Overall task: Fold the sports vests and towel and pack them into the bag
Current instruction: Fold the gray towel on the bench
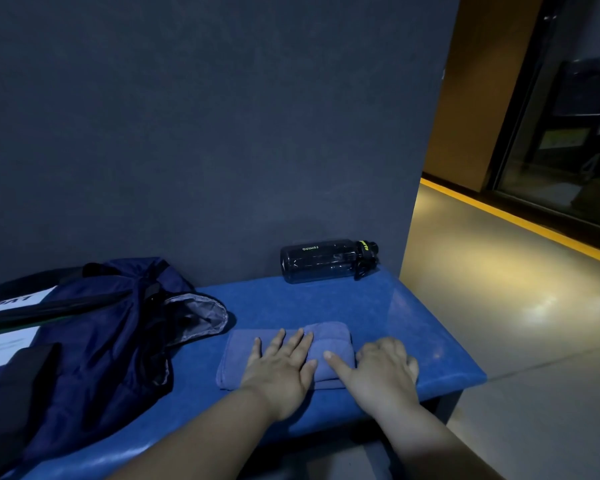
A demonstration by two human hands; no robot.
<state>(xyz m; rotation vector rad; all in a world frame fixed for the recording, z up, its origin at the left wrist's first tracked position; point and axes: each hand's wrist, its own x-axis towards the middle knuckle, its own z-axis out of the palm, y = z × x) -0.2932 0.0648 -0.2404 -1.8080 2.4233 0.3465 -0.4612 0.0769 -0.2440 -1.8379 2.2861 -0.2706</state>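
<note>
A: Towel [329,342] half-folded at mid-desk [326,299]. Left hand [281,367] flat on it, fingers straight. Right hand [385,367]?

B: Index on the fold, other fingers curled at the towel's edge; grip can't be told. Risk: the fold springs open once pressure lifts. Desk's right edge near; bag [94,341] just left; bottle [326,259] well behind.

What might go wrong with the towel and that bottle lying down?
The folded blue-grey towel, pressed flat under the left hand, with a finger of the right hand on it, may spring open when lifted.
The dark plastic water bottle lies on its side on the blue padded bench; a knock might set it rolling.
The navy fabric bag is slumped, its mouth half collapsed, so the towel may snag going in.
</note>
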